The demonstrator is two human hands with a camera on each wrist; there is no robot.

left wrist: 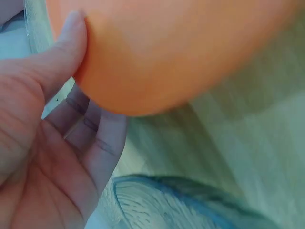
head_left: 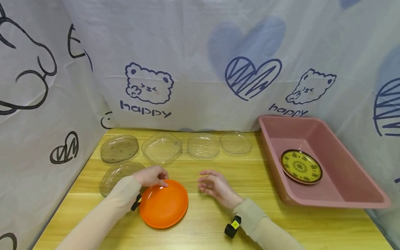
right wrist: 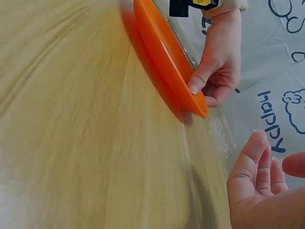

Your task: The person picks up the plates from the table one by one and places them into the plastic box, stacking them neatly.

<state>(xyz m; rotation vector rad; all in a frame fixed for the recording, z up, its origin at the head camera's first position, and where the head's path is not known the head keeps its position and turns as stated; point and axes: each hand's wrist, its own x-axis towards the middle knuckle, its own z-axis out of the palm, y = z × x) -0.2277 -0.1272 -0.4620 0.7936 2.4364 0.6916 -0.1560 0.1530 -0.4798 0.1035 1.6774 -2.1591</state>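
An orange plate [head_left: 164, 206] is pinched at its far rim by my left hand [head_left: 153, 176]. In the left wrist view the thumb [left wrist: 71, 36] lies on the plate's upper face, with the other fingers beneath the rim. Seen from the right wrist, the plate [right wrist: 164, 47] tilts slightly and casts a shadow on the wooden table [right wrist: 95, 119]. My right hand [head_left: 218, 187] is held to the right of the plate, fingers loosely bent with nothing in them. A clear plastic dish [head_left: 117, 173] lies partly hidden behind my left wrist.
Along the back edge lie several clear plastic dishes, among them a darker-looking one [head_left: 119, 149], a squarish one [head_left: 161, 147] and two rounder ones [head_left: 203, 146]. A pink basin [head_left: 335, 203] stands at the right, with a yellow patterned plate [head_left: 301, 166] inside. White printed cloth [head_left: 193, 69] hangs around the table.
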